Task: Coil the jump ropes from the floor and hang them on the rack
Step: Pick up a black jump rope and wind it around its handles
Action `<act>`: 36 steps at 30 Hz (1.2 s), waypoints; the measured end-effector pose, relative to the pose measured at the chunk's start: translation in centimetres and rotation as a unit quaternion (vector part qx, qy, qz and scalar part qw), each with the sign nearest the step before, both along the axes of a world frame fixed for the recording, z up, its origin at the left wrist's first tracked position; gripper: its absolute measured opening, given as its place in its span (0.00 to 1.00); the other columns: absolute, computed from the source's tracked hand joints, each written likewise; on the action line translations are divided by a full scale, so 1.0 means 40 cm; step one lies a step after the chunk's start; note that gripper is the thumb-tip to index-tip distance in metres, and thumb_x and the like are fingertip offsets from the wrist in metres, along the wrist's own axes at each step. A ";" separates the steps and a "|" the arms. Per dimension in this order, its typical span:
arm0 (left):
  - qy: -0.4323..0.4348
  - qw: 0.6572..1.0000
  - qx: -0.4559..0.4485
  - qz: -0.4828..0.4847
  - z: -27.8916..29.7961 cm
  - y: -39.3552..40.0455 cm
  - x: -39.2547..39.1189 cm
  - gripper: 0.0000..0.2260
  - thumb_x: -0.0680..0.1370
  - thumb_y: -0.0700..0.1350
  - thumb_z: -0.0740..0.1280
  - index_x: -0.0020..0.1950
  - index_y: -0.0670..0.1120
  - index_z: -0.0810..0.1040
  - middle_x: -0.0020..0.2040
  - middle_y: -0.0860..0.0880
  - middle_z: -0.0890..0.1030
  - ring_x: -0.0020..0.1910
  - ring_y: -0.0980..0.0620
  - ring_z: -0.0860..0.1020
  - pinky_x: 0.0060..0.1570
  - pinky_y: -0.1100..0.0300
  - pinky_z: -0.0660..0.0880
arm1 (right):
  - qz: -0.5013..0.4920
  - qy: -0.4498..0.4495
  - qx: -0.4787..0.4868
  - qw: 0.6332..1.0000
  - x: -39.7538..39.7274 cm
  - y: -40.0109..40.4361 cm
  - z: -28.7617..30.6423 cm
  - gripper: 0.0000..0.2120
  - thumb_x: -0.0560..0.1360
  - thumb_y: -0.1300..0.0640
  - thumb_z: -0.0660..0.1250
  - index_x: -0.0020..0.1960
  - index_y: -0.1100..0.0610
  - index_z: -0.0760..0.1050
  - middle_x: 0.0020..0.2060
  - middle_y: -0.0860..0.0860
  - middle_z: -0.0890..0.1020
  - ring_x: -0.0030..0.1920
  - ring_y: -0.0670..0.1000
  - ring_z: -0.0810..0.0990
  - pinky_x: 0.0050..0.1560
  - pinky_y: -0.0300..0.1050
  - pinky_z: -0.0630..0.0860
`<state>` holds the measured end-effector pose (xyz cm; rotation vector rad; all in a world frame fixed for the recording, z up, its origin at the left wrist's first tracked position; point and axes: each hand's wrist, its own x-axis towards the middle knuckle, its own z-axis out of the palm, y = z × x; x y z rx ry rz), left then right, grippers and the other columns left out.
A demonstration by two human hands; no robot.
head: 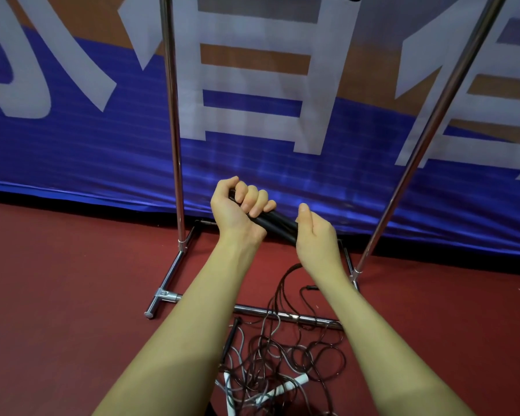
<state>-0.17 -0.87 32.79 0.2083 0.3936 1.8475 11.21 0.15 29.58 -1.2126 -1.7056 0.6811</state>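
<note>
Your left hand (237, 205) and right hand (312, 232) clench both black handles (275, 223); keep them parallel, then wind the hanging cord (282, 283) evenly

One head-worn wide-angle camera looks forward and steeply down, close above both forearms, facing the chrome metal rack (174, 145) and the far blue banner wall (72, 151).

Rack (172, 115) top cut off by upper edge. Right hand (314, 235) fingers hidden behind palm. Rope tangle (282, 370) partly behind forearms.
</note>
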 end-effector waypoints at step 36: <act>0.934 0.278 -0.125 0.186 -0.067 -0.030 -0.002 0.25 0.83 0.52 0.48 0.32 0.44 0.72 0.36 0.43 0.80 0.42 0.40 0.79 0.36 0.56 0.60 | 0.044 0.028 -0.008 0.999 0.044 -0.011 0.003 0.24 0.81 0.50 0.57 0.29 0.59 0.61 0.24 0.44 0.62 0.28 0.45 0.60 0.31 0.43 0.62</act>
